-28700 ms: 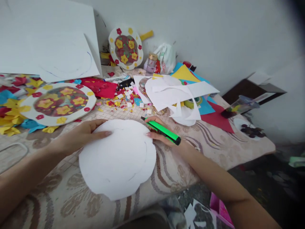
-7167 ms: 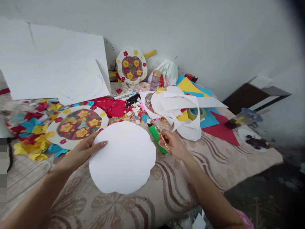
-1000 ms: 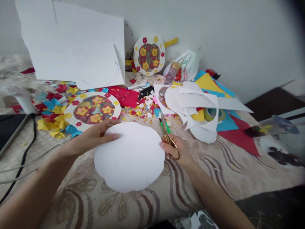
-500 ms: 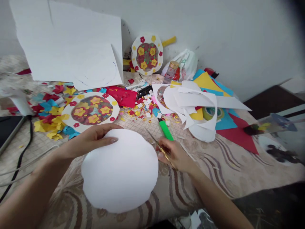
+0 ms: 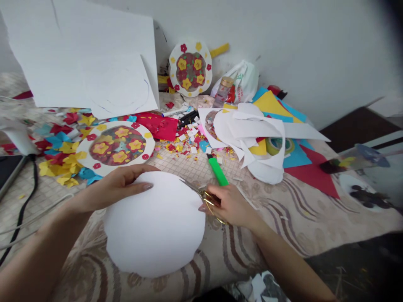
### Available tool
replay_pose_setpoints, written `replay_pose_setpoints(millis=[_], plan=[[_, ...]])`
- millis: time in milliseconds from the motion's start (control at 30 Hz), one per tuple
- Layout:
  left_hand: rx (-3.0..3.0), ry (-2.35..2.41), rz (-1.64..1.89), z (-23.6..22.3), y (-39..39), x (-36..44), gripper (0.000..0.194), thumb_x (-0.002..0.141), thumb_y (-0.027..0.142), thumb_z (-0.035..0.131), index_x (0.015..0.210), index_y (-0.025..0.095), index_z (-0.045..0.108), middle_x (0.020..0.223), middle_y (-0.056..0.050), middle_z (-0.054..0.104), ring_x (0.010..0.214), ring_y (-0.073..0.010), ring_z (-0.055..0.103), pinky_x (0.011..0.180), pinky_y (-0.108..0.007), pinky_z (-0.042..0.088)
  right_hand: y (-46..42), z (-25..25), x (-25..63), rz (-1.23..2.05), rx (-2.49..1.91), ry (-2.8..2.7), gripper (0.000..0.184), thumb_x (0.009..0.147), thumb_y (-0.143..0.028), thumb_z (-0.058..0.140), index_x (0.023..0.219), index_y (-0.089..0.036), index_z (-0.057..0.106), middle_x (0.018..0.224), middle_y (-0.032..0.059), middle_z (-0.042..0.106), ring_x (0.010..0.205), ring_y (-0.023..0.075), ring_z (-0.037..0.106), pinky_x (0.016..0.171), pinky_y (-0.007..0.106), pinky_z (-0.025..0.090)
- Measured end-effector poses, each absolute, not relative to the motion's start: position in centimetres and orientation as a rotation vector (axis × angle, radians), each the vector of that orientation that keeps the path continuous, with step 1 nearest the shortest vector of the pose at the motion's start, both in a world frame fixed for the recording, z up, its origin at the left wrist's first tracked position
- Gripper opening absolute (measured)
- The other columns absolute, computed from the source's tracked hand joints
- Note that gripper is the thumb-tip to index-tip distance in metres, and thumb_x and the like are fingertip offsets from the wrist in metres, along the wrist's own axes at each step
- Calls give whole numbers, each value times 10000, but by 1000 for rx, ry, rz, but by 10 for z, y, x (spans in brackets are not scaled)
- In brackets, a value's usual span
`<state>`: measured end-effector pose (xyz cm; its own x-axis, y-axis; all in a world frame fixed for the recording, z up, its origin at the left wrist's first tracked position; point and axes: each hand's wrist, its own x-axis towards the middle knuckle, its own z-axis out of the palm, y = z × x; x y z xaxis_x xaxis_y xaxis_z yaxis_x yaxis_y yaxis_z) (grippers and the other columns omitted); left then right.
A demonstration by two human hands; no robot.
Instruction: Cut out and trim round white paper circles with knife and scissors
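A white paper disc (image 5: pixel 155 226) lies on the patterned cloth (image 5: pixel 261 222) in front of me. My left hand (image 5: pixel 118 186) grips its upper left edge, thumb over the far rim and fingers lying on top. My right hand (image 5: pixel 228 205) is closed round gold-handled scissors (image 5: pixel 201 193); their blades point left and meet the disc's upper right edge. A green marker (image 5: pixel 218 169) lies just beyond my right hand.
A flower-decorated paper plate (image 5: pixel 116 147) lies at left among coloured scraps, another (image 5: pixel 189 69) leans on the wall. White sheets (image 5: pixel 94 63) stand at back left. A heap of white offcuts (image 5: pixel 252 134) and coloured paper (image 5: pixel 302 167) sits at right. Cables (image 5: pixel 22 201) run at far left.
The scissors have swung from pointing away to pointing left, and their blades now meet the disc's edge. The disc has come lower and closer to me. My left hand keeps its hold.
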<state>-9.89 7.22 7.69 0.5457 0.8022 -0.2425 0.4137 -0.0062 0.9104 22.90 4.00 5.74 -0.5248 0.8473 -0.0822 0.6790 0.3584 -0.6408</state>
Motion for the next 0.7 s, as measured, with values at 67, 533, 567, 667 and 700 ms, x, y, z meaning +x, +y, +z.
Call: replay_pose_setpoints(millis=[67, 533, 567, 667, 700], plan=[[1630, 1031, 416, 76, 73, -99, 418, 988, 353, 576, 1377, 200, 564, 1231, -29, 725, 1044, -251, 706, 827, -249, 593, 40, 57, 229, 915, -1358, -2361, 551, 908, -678, 554, 666, -200, 424, 552, -65, 408, 508, 84, 332, 539, 253, 208], [1613, 1028, 413, 71, 75, -100, 476, 953, 438, 619, 1370, 214, 571, 1219, -96, 723, 1013, -266, 717, 771, -279, 606, 40, 50, 230, 1026, -1371, -2214, 542, 910, -650, 566, 646, -198, 429, 545, -64, 405, 513, 86, 338, 528, 244, 214], [1643, 1032, 410, 71, 75, -99, 474, 945, 447, 622, 1357, 217, 578, 1231, -105, 718, 1006, -263, 717, 772, -284, 603, 40, 50, 230, 1084, -1381, -2149, 546, 890, -664, 579, 644, -199, 434, 547, -60, 415, 515, 89, 342, 520, 241, 221], [1700, 1039, 401, 68, 72, -93, 491, 928, 468, 624, 1352, 228, 556, 1253, -109, 696, 971, -240, 708, 752, -280, 587, 40, 49, 227, 1259, -1404, -1929, 549, 821, -704, 621, 659, -199, 480, 571, -41, 469, 536, 100, 371, 509, 235, 263], [1696, 1035, 392, 67, 70, -90, 508, 922, 474, 628, 1358, 228, 538, 1211, -104, 706, 934, -229, 707, 720, -271, 579, 40, 48, 224, 1309, -1405, -1865, 548, 794, -710, 641, 670, -195, 503, 588, -30, 496, 548, 105, 389, 515, 236, 282]])
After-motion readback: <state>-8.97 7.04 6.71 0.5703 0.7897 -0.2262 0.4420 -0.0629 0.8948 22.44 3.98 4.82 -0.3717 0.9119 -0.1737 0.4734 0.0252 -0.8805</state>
